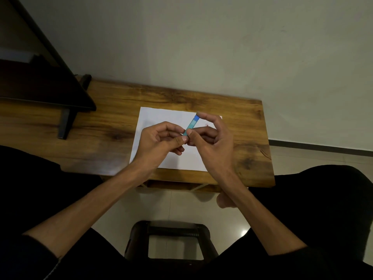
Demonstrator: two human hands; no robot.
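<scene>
A slim teal tube with a blue cap [191, 125] is held up above a white sheet of paper [155, 118] on the wooden table [113, 122]. My right hand [210, 138] pinches the tube, index fingertip at the blue cap and thumb near its lower end. My left hand [161, 140] pinches the lower end of the tube between thumb and index finger. The tube tilts up to the right. A small pinkish mark [207, 124] shows on the paper behind my right hand.
A dark stand with a slanted leg [66, 118] occupies the table's left part. The table backs onto a pale wall [201, 47]. A dark stool [173, 239] stands on the tiled floor between my knees. The table's right edge is close to my right hand.
</scene>
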